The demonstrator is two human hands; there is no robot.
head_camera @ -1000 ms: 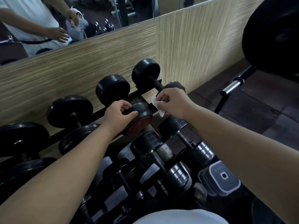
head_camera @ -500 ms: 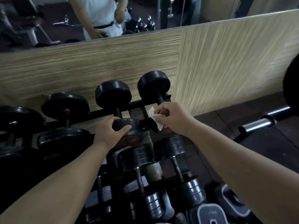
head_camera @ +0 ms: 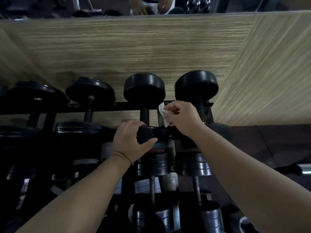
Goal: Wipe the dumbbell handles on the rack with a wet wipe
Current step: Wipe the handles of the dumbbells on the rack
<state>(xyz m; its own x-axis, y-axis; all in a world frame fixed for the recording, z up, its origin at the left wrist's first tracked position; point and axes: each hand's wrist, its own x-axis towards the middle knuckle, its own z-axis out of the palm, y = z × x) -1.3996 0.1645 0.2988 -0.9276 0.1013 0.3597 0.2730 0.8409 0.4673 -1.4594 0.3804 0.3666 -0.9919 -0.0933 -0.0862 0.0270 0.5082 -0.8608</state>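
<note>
- My left hand (head_camera: 129,142) curls round the near head of a black dumbbell (head_camera: 144,88) on the top rack (head_camera: 107,107).
- My right hand (head_camera: 183,118) pinches the white wet wipe (head_camera: 163,113) just right of that dumbbell's handle (head_camera: 144,115); contact with the bar is hard to tell.

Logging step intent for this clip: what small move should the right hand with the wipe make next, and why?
Probably slide the wet wipe left onto the bare handle and wrap it. The right hand pinches the wipe just beside that handle, not on it, while the left hand holds that dumbbell's near head steady.
</note>
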